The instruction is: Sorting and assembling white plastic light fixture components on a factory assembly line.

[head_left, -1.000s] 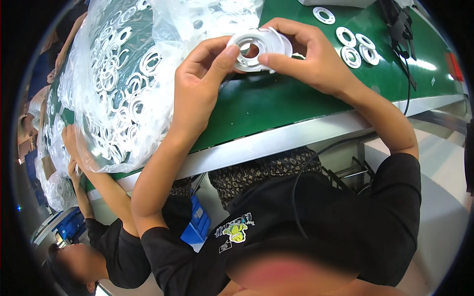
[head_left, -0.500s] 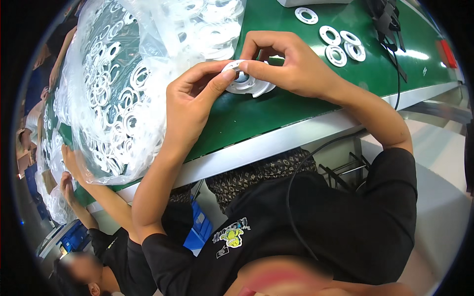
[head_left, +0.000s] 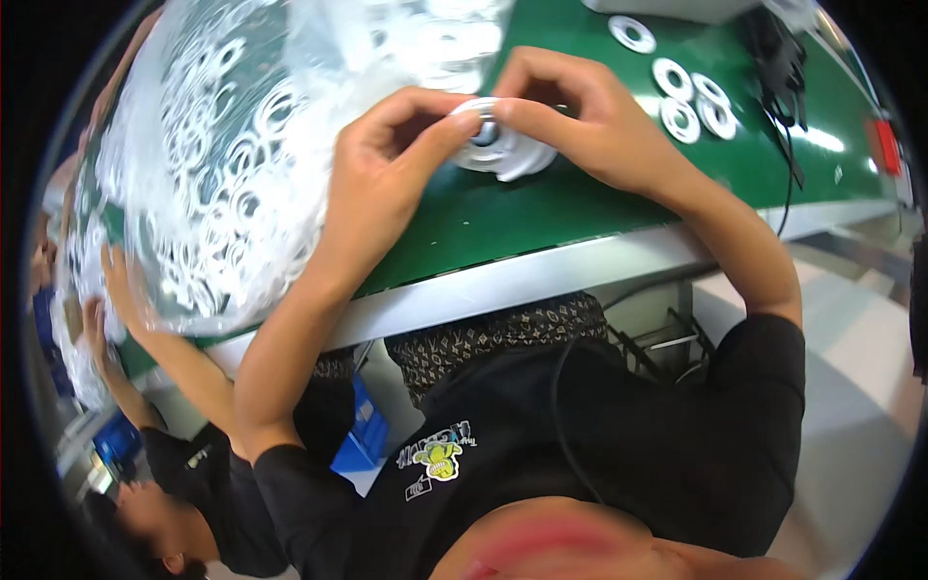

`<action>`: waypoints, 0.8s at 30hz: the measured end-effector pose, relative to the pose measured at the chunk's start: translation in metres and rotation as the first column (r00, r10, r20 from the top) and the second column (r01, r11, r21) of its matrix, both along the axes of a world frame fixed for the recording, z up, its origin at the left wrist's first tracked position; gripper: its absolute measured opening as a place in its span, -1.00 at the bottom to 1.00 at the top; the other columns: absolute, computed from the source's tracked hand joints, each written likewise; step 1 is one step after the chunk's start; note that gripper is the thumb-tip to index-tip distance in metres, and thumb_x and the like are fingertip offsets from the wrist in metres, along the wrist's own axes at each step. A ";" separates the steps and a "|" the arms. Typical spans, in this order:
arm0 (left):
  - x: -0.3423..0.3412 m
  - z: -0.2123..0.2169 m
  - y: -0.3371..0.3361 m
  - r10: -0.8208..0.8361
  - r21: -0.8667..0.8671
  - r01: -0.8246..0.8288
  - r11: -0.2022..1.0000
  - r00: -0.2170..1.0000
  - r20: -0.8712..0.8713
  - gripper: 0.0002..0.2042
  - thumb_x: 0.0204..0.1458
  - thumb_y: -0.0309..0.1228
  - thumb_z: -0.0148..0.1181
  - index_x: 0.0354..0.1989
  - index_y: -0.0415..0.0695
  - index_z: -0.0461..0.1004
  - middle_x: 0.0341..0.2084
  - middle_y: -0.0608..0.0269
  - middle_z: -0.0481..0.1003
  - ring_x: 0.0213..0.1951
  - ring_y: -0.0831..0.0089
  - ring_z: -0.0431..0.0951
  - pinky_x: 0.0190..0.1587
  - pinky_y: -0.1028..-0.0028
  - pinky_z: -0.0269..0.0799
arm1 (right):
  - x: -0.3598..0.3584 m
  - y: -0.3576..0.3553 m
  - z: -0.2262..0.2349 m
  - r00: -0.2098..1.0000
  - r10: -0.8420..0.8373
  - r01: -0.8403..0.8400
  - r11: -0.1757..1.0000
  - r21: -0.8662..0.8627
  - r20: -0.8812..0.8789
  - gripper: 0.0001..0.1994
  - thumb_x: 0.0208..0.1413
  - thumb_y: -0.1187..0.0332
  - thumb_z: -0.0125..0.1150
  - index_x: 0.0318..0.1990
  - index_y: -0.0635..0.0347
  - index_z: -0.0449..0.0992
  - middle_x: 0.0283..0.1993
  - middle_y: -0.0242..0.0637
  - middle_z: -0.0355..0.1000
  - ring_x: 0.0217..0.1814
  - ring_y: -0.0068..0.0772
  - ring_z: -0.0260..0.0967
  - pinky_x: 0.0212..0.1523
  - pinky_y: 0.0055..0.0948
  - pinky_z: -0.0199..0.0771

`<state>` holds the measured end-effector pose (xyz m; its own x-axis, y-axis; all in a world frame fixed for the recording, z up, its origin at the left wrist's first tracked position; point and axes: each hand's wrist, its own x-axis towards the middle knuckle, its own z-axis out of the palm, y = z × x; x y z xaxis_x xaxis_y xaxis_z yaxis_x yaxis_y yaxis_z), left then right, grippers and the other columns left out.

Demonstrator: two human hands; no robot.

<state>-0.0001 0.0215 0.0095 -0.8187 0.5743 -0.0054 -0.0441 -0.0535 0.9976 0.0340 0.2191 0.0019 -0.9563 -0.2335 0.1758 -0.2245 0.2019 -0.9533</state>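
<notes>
Both hands meet over the green table [head_left: 503, 217], pinching a small stack of white plastic rings [head_left: 503, 150] between them just above the tabletop, a little far of its metal front edge [head_left: 541, 275]. The left hand [head_left: 387, 159] comes in from the near left, its thumb and forefinger closed on the left side of the stack, the other fingers curled beneath. The right hand [head_left: 580, 116] reaches in from the right, its fingers bent down over the top and far side of the stack and its thumb pressed to it, so that much of the stack is hidden; how many rings it holds cannot be told. To the left of the hands, and touching the left hand's far side, lies a large clear plastic bag [head_left: 222, 164] heaped with many more white rings, bulging over the left part of the table. On the far right of the table four loose white rings [head_left: 681, 92] lie flat, one apart from the other three, which sit close together. Just beyond them a black cable [head_left: 783, 106] trails across the green surface and over the edge. At the near left, below the table's edge, another person in a black shirt [head_left: 184, 464] sits with an arm [head_left: 145, 329] raised toward the underside of the bag.
</notes>
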 end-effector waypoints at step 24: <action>-0.006 -0.011 -0.006 0.014 0.085 -0.007 0.996 0.997 -0.081 -0.82 0.15 -0.37 0.09 -0.25 -0.27 0.45 -0.40 0.32 0.49 -0.28 0.67 0.43 -0.16 0.62 0.34 | 0.007 -0.013 0.010 0.997 -0.068 0.073 0.987 0.141 -0.036 -0.80 0.20 0.30 0.05 -0.24 0.28 0.42 -0.40 -0.41 0.35 -0.38 -0.64 0.21 -0.35 -0.61 0.22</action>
